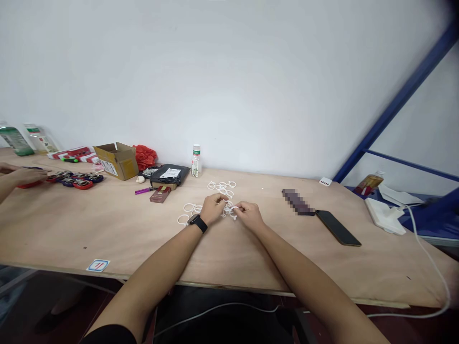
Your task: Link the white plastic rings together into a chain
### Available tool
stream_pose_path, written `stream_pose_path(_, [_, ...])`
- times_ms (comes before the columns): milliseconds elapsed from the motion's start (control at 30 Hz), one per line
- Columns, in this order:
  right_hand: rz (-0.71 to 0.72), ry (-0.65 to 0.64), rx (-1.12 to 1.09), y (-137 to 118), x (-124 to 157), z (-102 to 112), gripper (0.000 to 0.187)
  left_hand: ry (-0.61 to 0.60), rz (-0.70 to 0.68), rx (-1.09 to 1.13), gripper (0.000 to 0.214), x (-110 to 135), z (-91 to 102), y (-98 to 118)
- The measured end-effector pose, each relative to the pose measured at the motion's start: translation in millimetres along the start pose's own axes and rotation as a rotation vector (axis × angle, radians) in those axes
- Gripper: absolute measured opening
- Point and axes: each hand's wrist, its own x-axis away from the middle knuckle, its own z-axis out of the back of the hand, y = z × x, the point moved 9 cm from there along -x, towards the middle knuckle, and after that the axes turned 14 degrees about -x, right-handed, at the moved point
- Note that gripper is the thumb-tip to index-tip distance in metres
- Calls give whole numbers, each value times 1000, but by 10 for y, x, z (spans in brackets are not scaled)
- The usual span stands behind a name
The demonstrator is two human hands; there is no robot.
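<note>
Both my arms reach out over a plywood table (107, 234). My left hand (214, 208), with a black watch on its wrist, has its fingers curled and pinched on a small white plastic ring (229, 208). My right hand (248, 213) meets it from the right, fingers pinched on the same white ring piece. Several more loose white rings (222, 187) lie just beyond the hands, and others (189, 213) lie to the left of my left wrist.
A black phone (338, 227) lies to the right. A small white bottle (196, 161), a black pouch (169, 174), a cardboard box (116, 160) and a red bag stand at the back. Another person's hands (19, 176) work over red and blue pieces at far left. A white cable (430, 258) runs at right.
</note>
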Motion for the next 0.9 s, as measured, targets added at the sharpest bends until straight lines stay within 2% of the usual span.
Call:
stream_pose_path(133, [-100,100,-141,126,-26,144,26,-68,-49,-250,29,-34,-34,-66])
stream_pose_path(233, [-128,119,-166,163,-30,174,35,-69,-179,-397,27,-20,-27,46])
stream_pose_path(333, [-116,115,-129,163,-32,167,39,-50,-334,-382,25,59,-26,269])
stream_pose_path(400, [-102,110,-115,160,-32,157,39,-92,-424,-318,25,134,-82,413])
stream_pose_path(500, [-90,98,-90,153,-29,139,38,-139,-469,-250,26,206,-155,528])
stream_pose_path(633, [-83,54,-57,106,-20,100,35,-112,-398,-164,12,187,-123,503])
stream_pose_path(767, [-40,-31,-48,5,-8,34,33,-74,-218,33,12,111,-53,340])
stream_pose_path(900, [13,-93,68,-68,11,-16,32,-64,-40,290,15,44,-97,144])
